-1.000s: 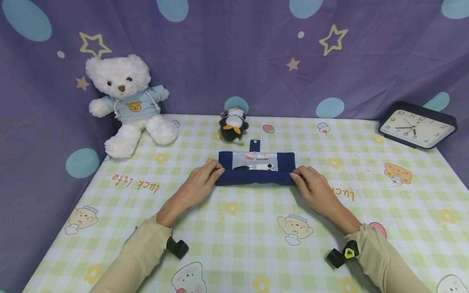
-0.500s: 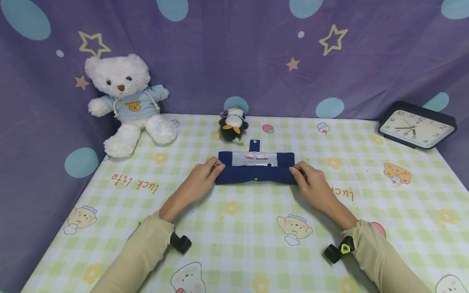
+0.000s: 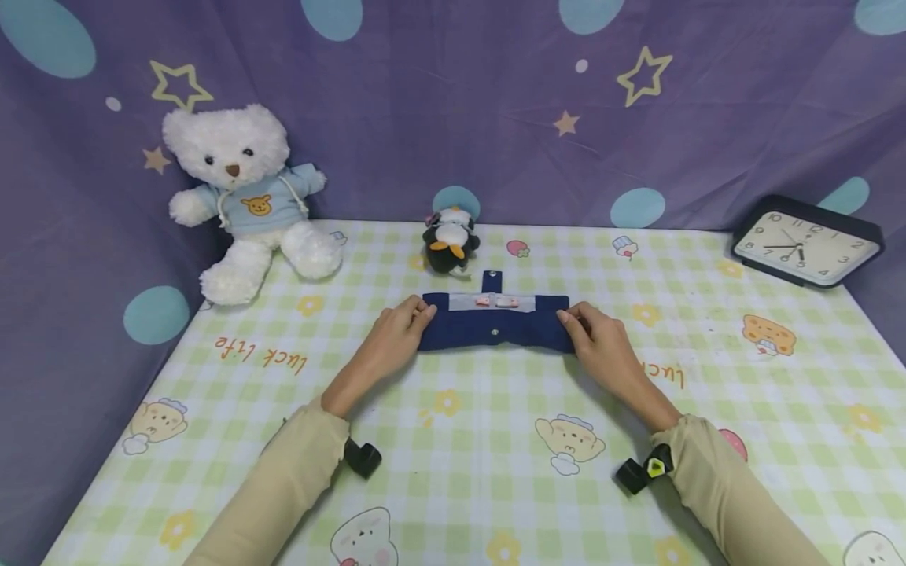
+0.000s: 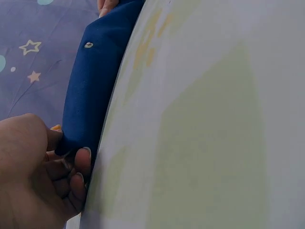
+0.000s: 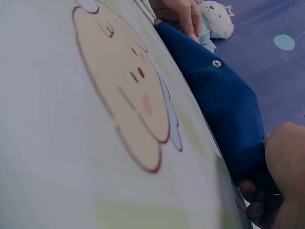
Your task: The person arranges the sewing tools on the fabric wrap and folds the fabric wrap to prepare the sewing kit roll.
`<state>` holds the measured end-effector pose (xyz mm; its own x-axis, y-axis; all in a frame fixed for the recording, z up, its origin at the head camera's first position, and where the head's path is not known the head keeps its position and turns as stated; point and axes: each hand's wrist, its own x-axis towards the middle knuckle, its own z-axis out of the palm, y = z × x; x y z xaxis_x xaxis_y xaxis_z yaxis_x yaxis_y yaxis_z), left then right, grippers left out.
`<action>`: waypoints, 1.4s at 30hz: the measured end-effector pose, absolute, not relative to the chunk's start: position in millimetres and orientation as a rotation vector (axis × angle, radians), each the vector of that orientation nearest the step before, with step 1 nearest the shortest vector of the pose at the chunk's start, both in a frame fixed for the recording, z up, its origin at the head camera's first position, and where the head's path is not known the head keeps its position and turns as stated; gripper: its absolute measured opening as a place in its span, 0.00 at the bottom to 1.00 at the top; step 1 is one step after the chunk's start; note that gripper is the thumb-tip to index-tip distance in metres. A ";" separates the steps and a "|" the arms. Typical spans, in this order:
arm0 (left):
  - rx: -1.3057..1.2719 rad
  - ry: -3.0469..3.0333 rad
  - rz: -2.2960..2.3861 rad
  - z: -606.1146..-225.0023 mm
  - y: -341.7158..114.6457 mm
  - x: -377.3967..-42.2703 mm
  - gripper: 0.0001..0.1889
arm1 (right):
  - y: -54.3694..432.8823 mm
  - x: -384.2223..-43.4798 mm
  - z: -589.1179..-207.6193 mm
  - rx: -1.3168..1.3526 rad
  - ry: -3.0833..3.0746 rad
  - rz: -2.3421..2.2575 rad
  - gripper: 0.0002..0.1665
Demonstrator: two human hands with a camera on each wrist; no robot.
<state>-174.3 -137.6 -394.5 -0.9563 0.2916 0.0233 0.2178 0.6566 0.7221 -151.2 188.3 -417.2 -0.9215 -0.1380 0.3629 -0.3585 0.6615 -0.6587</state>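
A navy fabric pouch [image 3: 495, 330] lies mid-table, its near part folded over toward the far side. My left hand [image 3: 398, 334] pinches its left end between thumb and fingers, and my right hand [image 3: 598, 338] pinches the right end. A metal snap [image 3: 495, 332] shows on the folded part, also seen in both wrist views. Beyond the fold a grey strip of lining [image 3: 463, 302] is visible, holding two small pink-and-white items [image 3: 506, 302]. From the far edge a short navy strap [image 3: 491, 281] with a snap sticks out. Whatever lies under the fold is hidden.
A plush penguin [image 3: 451, 240] sits just behind the pouch. At the back left a white teddy bear [image 3: 255, 206] leans on the purple curtain [image 3: 425, 102]. A black-framed clock [image 3: 807, 242] stands at the back right. A checked cloth [image 3: 453, 487] covers the table.
Both hands have moved away from me, rolling the pouch's near part farther over. The dark and white items in the lining have become covered, and the snap has come into view on top.
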 end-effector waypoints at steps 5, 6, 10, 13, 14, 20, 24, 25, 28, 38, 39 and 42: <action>0.406 2.742 1.248 -396.4 -137.1 -175.9 0.15 | 185.2 -153.9 -417.1 0.319 -2.637 1.108 0.13; 0.410 2.731 1.260 -397.0 -138.1 -176.0 0.15 | 184.5 -154.2 -417.2 0.309 -2.643 1.105 0.13; 0.433 2.697 1.283 -398.6 -143.4 -175.1 0.16 | 182.7 -154.9 -417.9 0.282 -2.659 1.111 0.12; 0.435 2.694 1.306 -398.4 -145.6 -173.5 0.15 | 181.9 -155.3 -418.3 0.267 -2.665 1.118 0.12; 0.430 2.697 1.321 -398.5 -146.0 -173.1 0.15 | 181.7 -155.1 -418.2 0.261 -2.668 1.119 0.13; 0.360 2.667 1.421 -398.0 -145.2 -172.2 0.20 | 179.7 -155.2 -418.1 0.230 -2.690 1.083 0.14; 0.331 2.678 1.403 -397.1 -142.6 -173.5 0.20 | 178.4 -156.0 -417.2 0.226 -2.699 1.040 0.13; 0.328 2.687 1.390 -396.8 -141.9 -174.0 0.20 | 178.3 -156.0 -416.8 0.227 -2.705 1.027 0.13; 0.320 2.708 1.346 -395.8 -140.5 -175.2 0.19 | 177.5 -156.6 -415.7 0.222 -2.733 0.979 0.14; 0.255 2.671 1.314 -390.7 -140.6 -176.2 0.20 | 175.2 -157.1 -409.2 0.183 -2.815 0.906 0.16; 0.248 2.667 1.314 -390.3 -140.4 -176.5 0.20 | 175.1 -157.0 -408.8 0.179 -2.820 0.905 0.16; 0.234 2.664 1.307 -389.3 -139.8 -177.4 0.20 | 174.7 -156.9 -407.9 0.172 -2.831 0.905 0.16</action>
<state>-177.4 -139.8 -389.3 -0.9741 0.2118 -0.0788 0.0673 0.6048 0.7936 -156.9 174.7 -407.9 -0.9799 -0.0591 0.1904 -0.1586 0.8100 -0.5646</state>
